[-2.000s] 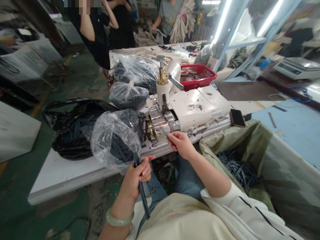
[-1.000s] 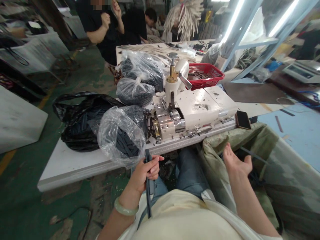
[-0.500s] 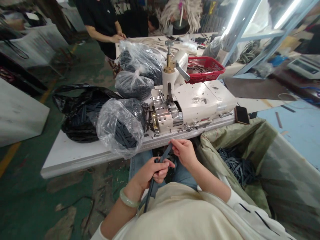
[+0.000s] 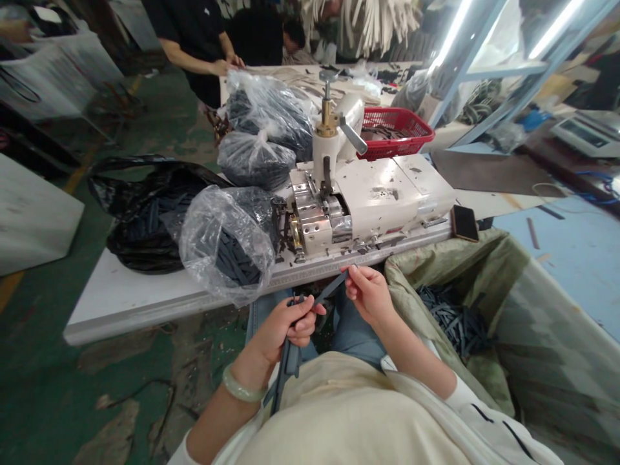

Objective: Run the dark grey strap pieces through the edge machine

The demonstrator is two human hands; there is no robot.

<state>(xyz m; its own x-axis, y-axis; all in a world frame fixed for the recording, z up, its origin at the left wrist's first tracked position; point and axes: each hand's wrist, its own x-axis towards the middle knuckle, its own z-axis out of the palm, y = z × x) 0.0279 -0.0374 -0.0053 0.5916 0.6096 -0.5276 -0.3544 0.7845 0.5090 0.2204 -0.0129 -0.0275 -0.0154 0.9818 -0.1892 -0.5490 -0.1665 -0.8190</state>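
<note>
My left hand point(image 4: 295, 321) is closed round a small bunch of dark blue-grey strips point(image 4: 289, 361), whose ends hang down toward my lap. Between my two hands runs one flat strip point(image 4: 331, 287); its far end is pinched by the thumb and fingers of my right hand point(image 4: 369, 290). Both hands are just in front of the table edge, over my knees. Beyond them stands a cream bench machine point(image 4: 387, 194) with a metal feed head and a brass-collared post. Left of it, an open clear plastic bag point(image 4: 198, 226) holds more such strips.
A black plastic bag point(image 4: 121, 252) of strips lies at the table's left, tied clear bags point(image 4: 256, 158) behind. A red basket point(image 4: 402, 126) and a phone point(image 4: 464, 223) are at the right. A green cloth-lined bin point(image 4: 504, 258) holds strips. Another person point(image 4: 188, 39) stands across the table.
My right hand has moved to the right, away from my left hand, and more of the strip shows between them. My left hand has shifted slightly left with the bunch.
</note>
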